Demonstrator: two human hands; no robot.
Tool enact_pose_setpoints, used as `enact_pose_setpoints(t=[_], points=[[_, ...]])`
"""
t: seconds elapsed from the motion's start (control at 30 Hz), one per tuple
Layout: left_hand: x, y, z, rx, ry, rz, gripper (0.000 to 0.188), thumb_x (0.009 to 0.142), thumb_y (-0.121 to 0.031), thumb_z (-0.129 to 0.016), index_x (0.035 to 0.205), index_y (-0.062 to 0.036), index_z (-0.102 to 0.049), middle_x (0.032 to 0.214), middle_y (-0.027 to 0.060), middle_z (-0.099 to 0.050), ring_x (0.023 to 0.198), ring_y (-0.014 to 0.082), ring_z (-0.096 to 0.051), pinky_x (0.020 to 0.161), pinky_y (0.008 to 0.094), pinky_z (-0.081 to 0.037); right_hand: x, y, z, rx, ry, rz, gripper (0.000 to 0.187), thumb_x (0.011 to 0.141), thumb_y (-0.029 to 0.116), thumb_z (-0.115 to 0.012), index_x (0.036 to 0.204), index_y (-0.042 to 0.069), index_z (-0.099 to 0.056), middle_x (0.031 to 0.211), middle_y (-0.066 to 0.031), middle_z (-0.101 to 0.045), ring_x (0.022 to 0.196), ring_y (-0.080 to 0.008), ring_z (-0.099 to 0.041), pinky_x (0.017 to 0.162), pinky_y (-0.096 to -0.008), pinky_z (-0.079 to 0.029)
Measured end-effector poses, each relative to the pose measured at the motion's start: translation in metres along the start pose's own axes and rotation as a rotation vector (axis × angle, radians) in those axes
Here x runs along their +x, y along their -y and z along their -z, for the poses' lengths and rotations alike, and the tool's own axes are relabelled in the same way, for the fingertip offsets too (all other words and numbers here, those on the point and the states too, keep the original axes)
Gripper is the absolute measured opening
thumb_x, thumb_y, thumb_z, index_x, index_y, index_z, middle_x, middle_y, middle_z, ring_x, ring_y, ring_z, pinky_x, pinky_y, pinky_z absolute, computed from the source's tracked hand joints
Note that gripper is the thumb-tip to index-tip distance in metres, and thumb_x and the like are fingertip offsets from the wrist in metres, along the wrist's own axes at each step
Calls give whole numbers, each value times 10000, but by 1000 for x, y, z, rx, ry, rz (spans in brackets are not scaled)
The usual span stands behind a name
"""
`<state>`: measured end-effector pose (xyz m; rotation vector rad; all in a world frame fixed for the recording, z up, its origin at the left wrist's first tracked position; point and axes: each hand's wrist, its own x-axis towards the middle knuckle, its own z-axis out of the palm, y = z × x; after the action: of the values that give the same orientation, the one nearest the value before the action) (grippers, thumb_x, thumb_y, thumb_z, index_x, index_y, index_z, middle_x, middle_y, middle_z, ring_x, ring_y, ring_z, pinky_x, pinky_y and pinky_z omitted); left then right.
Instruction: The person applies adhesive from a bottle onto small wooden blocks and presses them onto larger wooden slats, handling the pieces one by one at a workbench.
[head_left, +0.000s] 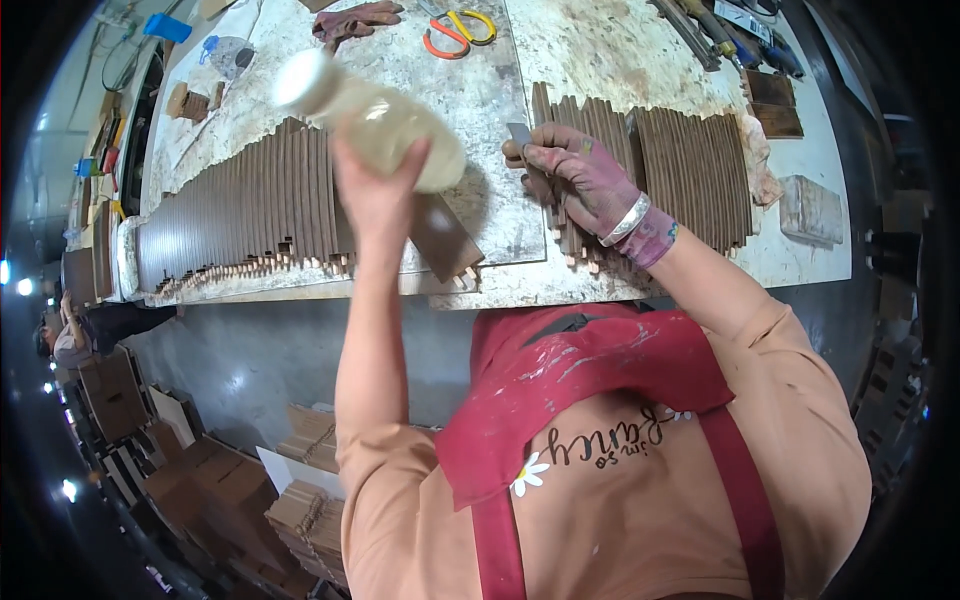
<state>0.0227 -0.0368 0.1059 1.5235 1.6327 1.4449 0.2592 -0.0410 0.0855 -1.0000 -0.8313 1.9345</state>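
Observation:
My bare left hand (378, 190) is closed around a clear plastic bottle (390, 120) with a white cap and pale yellowish contents. The bottle is tilted and smeared by motion above the table. Below it lies a single brown wooden piece (446, 243) with light dowel ends toward the table's front edge. My right hand (592, 180), in a stained purple glove that leaves the fingertips bare, pinches a small flat grey blade-like piece (519, 134). This hand is over the near left part of the right stack of brown wooden pieces (690, 180).
A long row of brown wooden pieces (240, 205) stands at left. At the back lie scissors (460, 35) with red and yellow handles and a crumpled glove (355, 20). Tools (715, 30) and a pale block (810, 210) are at right. Cardboard boxes (215, 495) and a person (75, 330) are beyond the table.

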Motion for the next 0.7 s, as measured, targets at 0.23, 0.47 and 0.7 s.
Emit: enact_pose_setpoints(t=[0.23, 0.47, 0.7], points=[[-96, -48, 135, 151, 133, 336, 713, 739, -162, -789, 1349, -30, -443, 1230, 150, -584, 1140, 271, -585, 990, 389, -463, 12, 9, -17, -752, 299, 278, 221, 913, 161, -640, 1048, -13, -642, 956, -67, -661, 902, -142, -607, 827, -294, -494], [-172, -17, 136, 684, 318, 479, 671, 696, -188, -837, 1267, -18, -527, 1158, 178, -637, 1057, 337, -632, 908, 397, -499, 29, -28, -32, -1069, 452, 287, 200, 903, 188, -594, 1016, 29, -637, 926, -145, -666, 898, -260, -656, 802, -368, -505], [-176, -6, 134, 947, 427, 242, 604, 698, -203, -814, 1224, -54, -559, 1101, 118, -634, 975, 335, -613, 843, 423, -485, 29, -45, -41, -1255, 421, 168, 203, 906, 199, -596, 1028, 54, -672, 989, -145, -685, 942, -315, -659, 836, -397, -506]])
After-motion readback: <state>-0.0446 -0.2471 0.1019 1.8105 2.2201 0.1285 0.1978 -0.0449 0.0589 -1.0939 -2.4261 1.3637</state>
